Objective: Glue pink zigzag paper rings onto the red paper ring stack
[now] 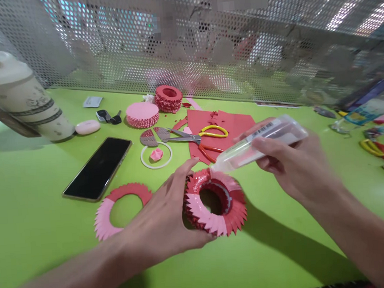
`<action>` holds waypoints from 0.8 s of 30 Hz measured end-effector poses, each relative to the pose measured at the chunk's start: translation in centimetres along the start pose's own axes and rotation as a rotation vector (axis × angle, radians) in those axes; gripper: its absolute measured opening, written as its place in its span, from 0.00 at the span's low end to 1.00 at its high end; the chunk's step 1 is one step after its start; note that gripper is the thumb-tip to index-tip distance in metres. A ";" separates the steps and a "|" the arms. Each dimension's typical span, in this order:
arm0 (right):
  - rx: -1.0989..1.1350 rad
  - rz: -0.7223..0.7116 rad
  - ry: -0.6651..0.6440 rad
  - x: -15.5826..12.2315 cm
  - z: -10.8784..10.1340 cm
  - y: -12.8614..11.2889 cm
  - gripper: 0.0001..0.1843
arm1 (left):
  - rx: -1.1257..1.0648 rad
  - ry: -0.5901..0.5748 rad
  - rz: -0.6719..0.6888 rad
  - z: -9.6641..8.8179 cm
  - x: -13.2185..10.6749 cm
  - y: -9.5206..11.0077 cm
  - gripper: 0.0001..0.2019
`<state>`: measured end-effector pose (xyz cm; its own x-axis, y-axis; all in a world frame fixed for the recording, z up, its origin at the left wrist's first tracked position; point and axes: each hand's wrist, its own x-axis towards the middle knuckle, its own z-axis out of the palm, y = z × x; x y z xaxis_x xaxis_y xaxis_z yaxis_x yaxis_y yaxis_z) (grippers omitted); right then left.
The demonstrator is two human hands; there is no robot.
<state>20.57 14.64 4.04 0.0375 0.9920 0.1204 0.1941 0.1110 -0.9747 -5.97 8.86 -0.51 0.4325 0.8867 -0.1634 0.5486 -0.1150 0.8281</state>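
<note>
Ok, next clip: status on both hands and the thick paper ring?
Left hand grips thick paper ring. Right hand holds squeeze bottle, tip at ring's far side. Scissors beyond, flat ring beside left hand; neither blocks the tip.

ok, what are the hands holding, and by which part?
Left hand: the thick ring, by the left side of its outer edge. Right hand: the bottle, by its body.
</note>
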 end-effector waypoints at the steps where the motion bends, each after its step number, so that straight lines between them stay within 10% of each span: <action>1: 0.026 0.000 0.006 0.1 -0.1 -0.1 0.12 | 0.010 0.006 0.003 -0.1 -0.1 0.0 0.65; 16: 0.122 0.058 -0.098 -0.8 2.7 -0.3 0.11 | -0.019 -0.045 0.027 -1.3 0.0 -0.1 0.64; 24: 0.060 0.017 0.021 -0.9 0.1 0.4 0.11 | -0.007 -0.032 0.024 -0.6 -0.1 0.1 0.62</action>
<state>20.52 13.81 3.48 0.0606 0.9924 0.1068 0.1341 0.0979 -0.9861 -6.42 9.03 -0.13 0.4680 0.8690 -0.1608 0.5327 -0.1323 0.8359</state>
